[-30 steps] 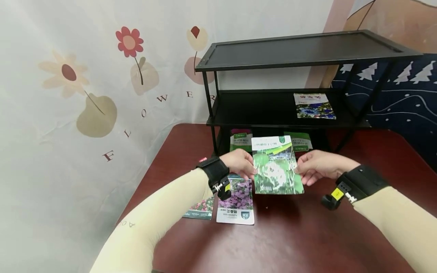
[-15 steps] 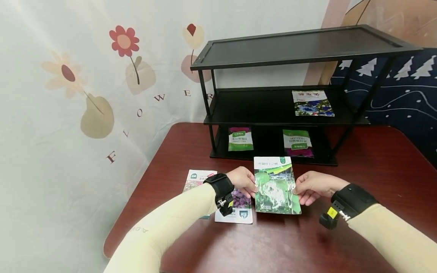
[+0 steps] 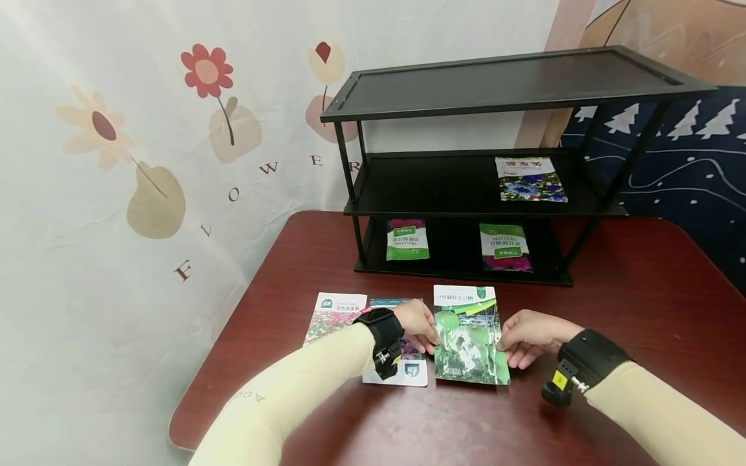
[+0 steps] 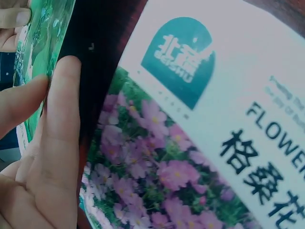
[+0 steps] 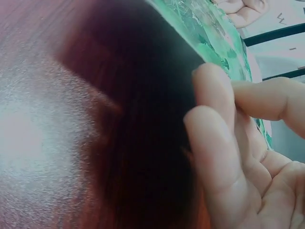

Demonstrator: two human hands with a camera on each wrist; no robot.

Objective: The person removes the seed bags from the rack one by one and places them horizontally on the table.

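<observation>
A green and white seed packet (image 3: 469, 336) hangs low over the table, face up, with a dark shadow under it in the right wrist view. My left hand (image 3: 418, 325) pinches its left edge between thumb and fingers. The opposite edge is pinched by my right hand (image 3: 531, 336). Under and beside my left hand lies a seed packet with purple flowers (image 4: 176, 171), partly covered by hand and wrist in the head view. Farther left is a seed packet with pink flowers (image 3: 332, 314), its lower part hidden by my left forearm.
Behind the hands stands a black tiered rack (image 3: 449, 184) on the red-brown table (image 3: 629, 278). Its bottom shelf bears a green and white packet (image 3: 407, 241) and another green packet (image 3: 505, 247). A blue-flower packet (image 3: 530, 179) lies on the middle shelf.
Both hands have lowered the green seed packet away from the rack and toward the tabletop, right of the purple-flower packet. The bottom-shelf packets, partly hidden before, now show fully.
</observation>
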